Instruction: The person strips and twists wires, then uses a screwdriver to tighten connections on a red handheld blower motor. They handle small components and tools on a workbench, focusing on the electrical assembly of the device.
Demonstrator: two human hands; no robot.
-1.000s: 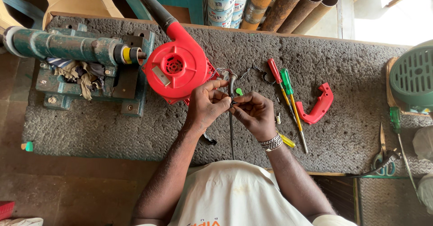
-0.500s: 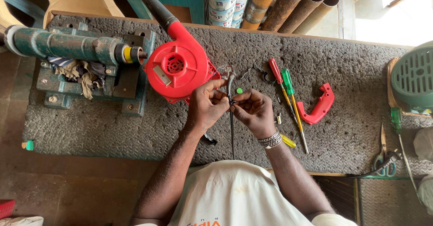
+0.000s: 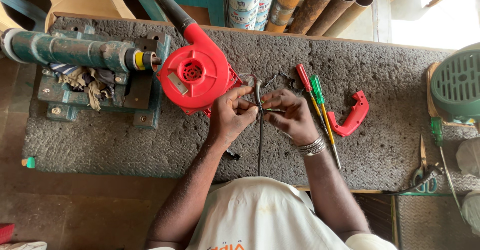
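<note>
Near the mat's front edge, the left hand (image 3: 231,116) and right hand (image 3: 291,114) are pinching a black cable (image 3: 259,130); its loose wires may be slipping free beside the red blower (image 3: 196,75).

**Where things lie on the desk**

The blower (image 3: 195,75) sits on the desk (image 3: 125,145), with the vise (image 3: 85,70) to its left. Both hands meet just right of the blower. Two screwdrivers (image 3: 320,110) lie further right, then a loose handle (image 3: 352,115). Scissors (image 3: 424,172) rest near the right edge.
</note>
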